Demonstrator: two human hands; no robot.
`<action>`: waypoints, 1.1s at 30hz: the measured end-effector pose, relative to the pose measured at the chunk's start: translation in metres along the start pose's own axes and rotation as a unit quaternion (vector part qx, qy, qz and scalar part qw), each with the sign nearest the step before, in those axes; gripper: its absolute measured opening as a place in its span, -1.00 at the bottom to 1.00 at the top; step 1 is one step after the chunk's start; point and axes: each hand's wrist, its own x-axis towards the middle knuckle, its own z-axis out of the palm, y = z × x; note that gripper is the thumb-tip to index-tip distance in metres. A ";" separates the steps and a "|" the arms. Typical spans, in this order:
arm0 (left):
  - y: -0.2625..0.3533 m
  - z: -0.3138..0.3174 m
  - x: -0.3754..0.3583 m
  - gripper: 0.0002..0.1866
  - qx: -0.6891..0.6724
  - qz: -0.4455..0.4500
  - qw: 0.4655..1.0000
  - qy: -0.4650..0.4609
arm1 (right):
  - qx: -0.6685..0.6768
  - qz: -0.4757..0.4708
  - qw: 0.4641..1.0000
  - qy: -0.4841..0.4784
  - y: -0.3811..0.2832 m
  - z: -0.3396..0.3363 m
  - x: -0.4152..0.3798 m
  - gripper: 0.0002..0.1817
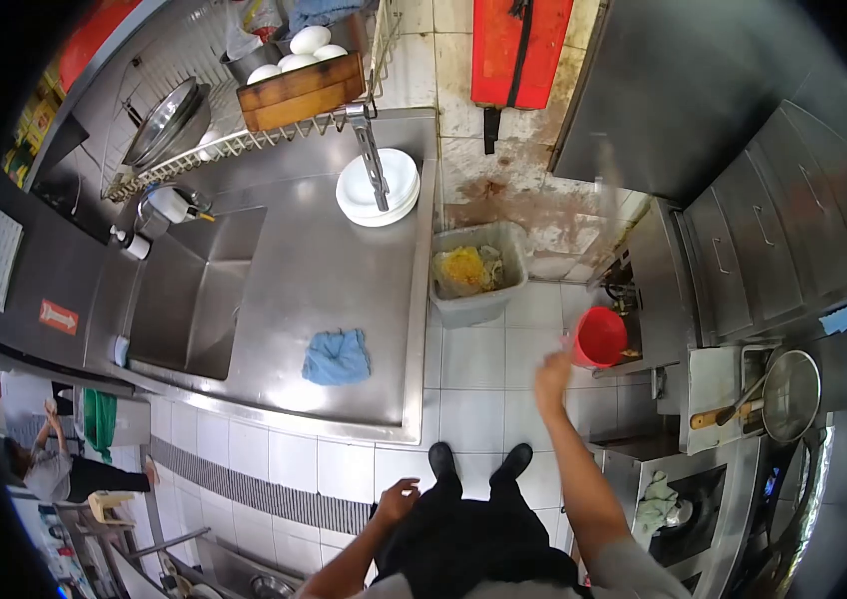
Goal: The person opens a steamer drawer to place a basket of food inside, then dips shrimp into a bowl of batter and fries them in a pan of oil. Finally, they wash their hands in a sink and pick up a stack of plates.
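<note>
While the sink (194, 295) and the blue cloth (337, 356) on the steel counter (344, 260) sit untouched at the left, the left hand (399, 498) is seen hanging loosely curled and empty above the black shoes (478, 462). Further right, a bin (476, 275) with yellow scraps is parked on the tiled floor (473, 369). The right hand (550, 371) is raised just beside the red bucket (600, 336); whether its rim is gripped cannot be told. If held only lightly, the bucket could be dropped or tipped, and the tiles left slippery underfoot.
</note>
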 end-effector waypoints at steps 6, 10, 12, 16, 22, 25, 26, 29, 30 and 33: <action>-0.134 -0.023 -0.045 -0.66 -0.164 -0.103 0.980 0.042 | -0.359 -0.012 0.933 -0.006 0.057 0.089 0.056 -0.53; -0.239 -0.021 -0.077 -0.80 -0.387 -0.142 0.911 0.013 | -0.310 -0.128 0.935 0.118 0.105 0.006 -0.025 -0.74; -0.259 -0.041 -0.081 -0.77 -0.144 -0.181 0.972 -0.029 | -0.115 -0.066 0.981 0.140 0.072 -0.049 -0.095 -0.80; -0.231 -0.065 -0.044 -0.71 -0.041 -0.150 0.982 -0.104 | 0.007 -0.127 0.971 0.205 0.107 -0.162 -0.170 -0.70; -0.181 -0.029 0.026 -0.62 0.141 -0.099 0.982 -0.074 | 0.266 0.066 0.943 0.191 0.121 -0.378 -0.151 -0.55; -0.106 -0.013 0.056 -0.68 0.148 0.382 0.893 0.183 | -0.003 0.027 0.981 0.191 0.061 -0.372 -0.076 -0.56; -0.034 -0.029 0.021 -0.68 -0.103 0.074 0.990 0.058 | -0.039 0.019 0.984 0.170 0.054 -0.353 -0.060 -0.56; 0.033 -0.037 -0.051 -0.67 -0.021 0.124 0.980 0.156 | -0.102 0.005 0.994 0.049 0.046 -0.289 -0.018 -0.57; 0.044 -0.043 -0.075 -0.65 -0.015 0.097 0.986 0.134 | -0.113 0.004 0.993 0.013 0.047 -0.269 -0.011 -0.57; -0.013 -0.045 -0.140 -0.59 0.062 0.022 0.989 0.134 | -0.133 0.005 0.989 -0.068 0.051 -0.220 -0.015 -0.58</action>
